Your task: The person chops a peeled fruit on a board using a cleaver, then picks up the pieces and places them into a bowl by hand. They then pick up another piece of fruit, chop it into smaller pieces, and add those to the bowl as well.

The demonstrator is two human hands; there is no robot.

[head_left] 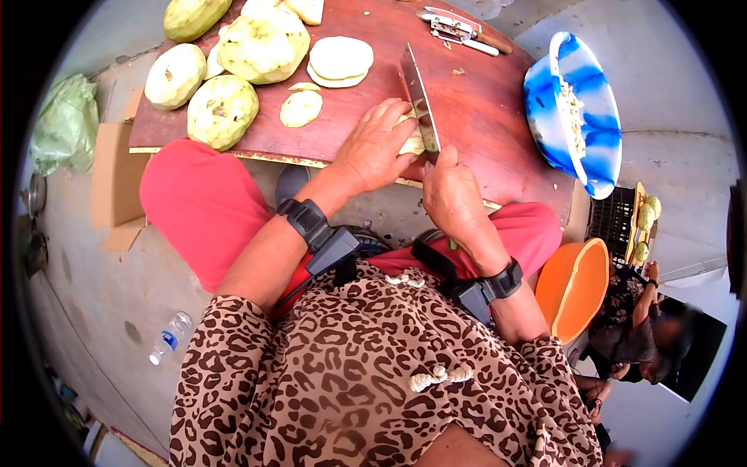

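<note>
A pale piece of peeled vegetable (413, 140) lies near the front edge of the red table, with my left hand (377, 144) wrapped round it from the left. My right hand (453, 191) grips the handle of a wide knife (421, 97), whose blade stands on edge against the piece's right side. Just left of my hands are round pale slices (341, 58) in a stack and a smaller slice (301, 108). Several peeled round vegetables (264, 47) sit at the table's left.
A blue and white basin (572, 113) with small chopped bits is at the right; peelers (459, 33) lie at the back of the table (490, 101). Beyond my right arm are an orange basin (573, 289), a black crate (611, 222) and another person (630, 327). A cardboard box (115, 175) stands left.
</note>
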